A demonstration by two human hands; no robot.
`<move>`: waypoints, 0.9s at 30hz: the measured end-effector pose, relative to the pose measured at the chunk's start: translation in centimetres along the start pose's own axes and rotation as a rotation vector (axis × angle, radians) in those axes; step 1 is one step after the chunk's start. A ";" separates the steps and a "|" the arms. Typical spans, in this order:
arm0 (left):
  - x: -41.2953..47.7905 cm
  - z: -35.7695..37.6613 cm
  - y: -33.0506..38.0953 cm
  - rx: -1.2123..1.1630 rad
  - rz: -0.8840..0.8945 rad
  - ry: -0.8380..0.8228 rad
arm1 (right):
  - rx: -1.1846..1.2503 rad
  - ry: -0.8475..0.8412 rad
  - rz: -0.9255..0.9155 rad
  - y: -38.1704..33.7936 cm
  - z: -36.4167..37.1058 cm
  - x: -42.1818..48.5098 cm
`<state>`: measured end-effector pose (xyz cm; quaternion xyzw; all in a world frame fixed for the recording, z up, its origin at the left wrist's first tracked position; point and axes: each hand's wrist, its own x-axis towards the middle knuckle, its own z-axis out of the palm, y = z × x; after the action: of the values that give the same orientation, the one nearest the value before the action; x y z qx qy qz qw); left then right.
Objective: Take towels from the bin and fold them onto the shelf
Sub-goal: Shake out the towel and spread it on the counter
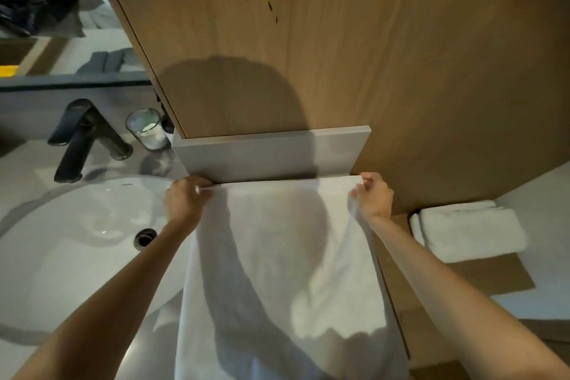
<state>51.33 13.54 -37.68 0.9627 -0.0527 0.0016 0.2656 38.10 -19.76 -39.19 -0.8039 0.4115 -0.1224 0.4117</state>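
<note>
The left hand (185,200) and the right hand (373,197) each pinched a top corner of the white towel (277,256), hanging toward 6 o'clock, and I think a loose pinch could drop it into the sink (77,241) at 9 o'clock.

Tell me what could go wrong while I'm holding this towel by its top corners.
The towel lies with its left edge at the sink, so it could slip in. The left hand and right hand only pinch the corners; losing one would let the towel slump. A wide sweep of the left hand might knock the glass by the faucet.
</note>
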 end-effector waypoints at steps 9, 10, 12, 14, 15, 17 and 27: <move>-5.7 5.4 3.1 0.046 0.482 0.031 | -0.277 -0.221 -0.578 -1.4 6.2 -7.8; -6.6 6.6 3.6 0.079 0.485 -0.074 | -0.318 -0.258 -0.597 -1.3 7.4 -8.6; -7.5 8.1 3.8 0.196 0.423 -0.233 | -0.368 -0.303 -0.584 -0.6 8.8 -9.4; -7.3 8.1 2.8 0.286 0.336 -0.282 | -0.466 -0.342 -0.616 0.7 8.1 -8.8; -7.0 7.8 2.1 0.307 0.309 -0.279 | -0.514 -0.338 -0.679 1.9 7.3 -8.0; -6.4 6.9 1.0 0.318 0.283 -0.275 | -0.562 -0.308 -0.735 3.6 5.6 -6.1; -6.6 4.8 1.9 0.354 0.214 -0.345 | -0.688 -0.447 -0.477 2.0 1.9 -5.4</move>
<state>44.44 10.07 -41.05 0.9691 -0.1976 -0.1251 0.0787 34.60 -15.23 -41.11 -0.9723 0.1332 0.1058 0.1604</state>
